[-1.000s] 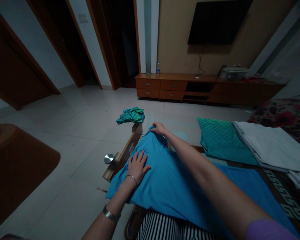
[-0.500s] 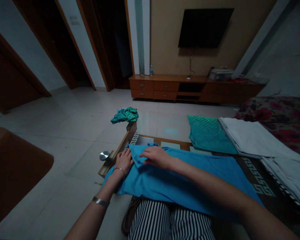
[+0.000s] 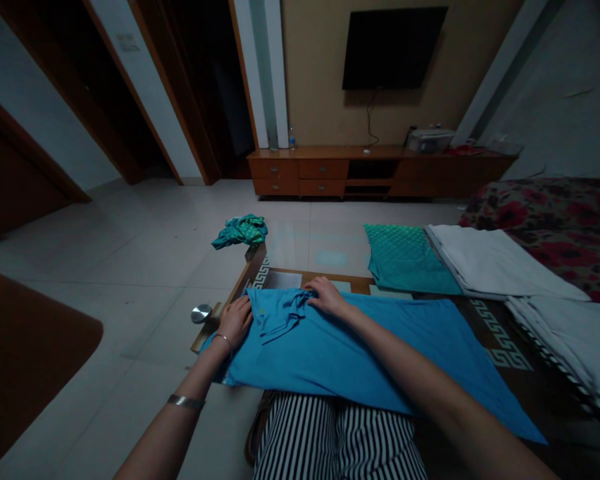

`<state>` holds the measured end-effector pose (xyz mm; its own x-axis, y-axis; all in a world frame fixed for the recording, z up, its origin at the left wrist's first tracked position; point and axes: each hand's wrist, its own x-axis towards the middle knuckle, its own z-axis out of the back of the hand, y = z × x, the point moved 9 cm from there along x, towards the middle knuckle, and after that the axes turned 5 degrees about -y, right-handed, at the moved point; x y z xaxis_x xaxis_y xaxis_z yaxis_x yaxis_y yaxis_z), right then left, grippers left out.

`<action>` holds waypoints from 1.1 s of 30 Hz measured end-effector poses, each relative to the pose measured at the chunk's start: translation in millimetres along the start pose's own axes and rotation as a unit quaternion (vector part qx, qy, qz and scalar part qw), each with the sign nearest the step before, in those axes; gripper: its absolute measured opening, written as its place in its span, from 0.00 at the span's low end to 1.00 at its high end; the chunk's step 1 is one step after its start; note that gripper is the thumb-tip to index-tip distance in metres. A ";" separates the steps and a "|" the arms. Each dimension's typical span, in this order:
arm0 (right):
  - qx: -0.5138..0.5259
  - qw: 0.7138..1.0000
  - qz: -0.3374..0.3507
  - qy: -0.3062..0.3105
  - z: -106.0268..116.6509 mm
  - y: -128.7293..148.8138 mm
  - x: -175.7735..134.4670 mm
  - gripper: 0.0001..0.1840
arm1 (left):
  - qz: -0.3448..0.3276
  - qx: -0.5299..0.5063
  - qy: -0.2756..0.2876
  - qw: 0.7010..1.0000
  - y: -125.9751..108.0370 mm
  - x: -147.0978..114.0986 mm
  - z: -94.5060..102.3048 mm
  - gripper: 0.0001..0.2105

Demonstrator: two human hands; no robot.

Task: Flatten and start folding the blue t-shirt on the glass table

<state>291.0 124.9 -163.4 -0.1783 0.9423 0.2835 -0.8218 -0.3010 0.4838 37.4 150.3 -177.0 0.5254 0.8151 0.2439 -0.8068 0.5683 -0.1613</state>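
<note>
A blue T-shirt (image 3: pixel 330 360) lies spread sideways over the low table, and its near edge hangs by my knees. At its left end, my left hand (image 3: pixel 236 321) rests on the cloth with its fingers stretched out. My right hand (image 3: pixel 326 296) has its fingers bent on the far end of a folded-over sleeve (image 3: pixel 279 315), gripping the cloth there. The sleeve lies wrinkled on the shirt between my two hands. The undersides of my right fingers are hidden.
A crumpled green garment (image 3: pixel 241 231) sits at the table's far left corner. Folded green cloth (image 3: pixel 405 257) and white garments (image 3: pixel 500 260) lie to the right. A round metal piece (image 3: pixel 201 313) juts out at the left. A brown seat (image 3: pixel 35 353) stands nearby, and a TV cabinet (image 3: pixel 325 170) lies beyond.
My right hand has moved slightly away from me and lowered, laying the sleeve flap onto the shirt. My left hand stays at the shirt's left end. The view has shifted slightly.
</note>
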 end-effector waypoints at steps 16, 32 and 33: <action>0.037 0.996 0.019 -0.073 25.5 13.4 6.0 0.14 | 0.060 -0.038 -0.126 0.989 3.1 1.1 35.3 0.15; 0.009 0.996 0.089 0.014 39.0 33.6 -50.2 0.14 | -0.023 -0.084 0.004 0.996 -80.7 -28.9 23.4 0.13; 0.008 0.997 0.075 0.009 42.5 28.1 -59.7 0.14 | -0.031 -0.087 0.009 0.996 -81.9 -31.9 23.5 0.14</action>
<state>301.6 54.0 -131.5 -0.3075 0.8892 0.3387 -0.7766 -0.4402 0.4507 80.3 75.1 -149.2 0.5784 0.7793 0.2413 -0.7145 0.6267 -0.3112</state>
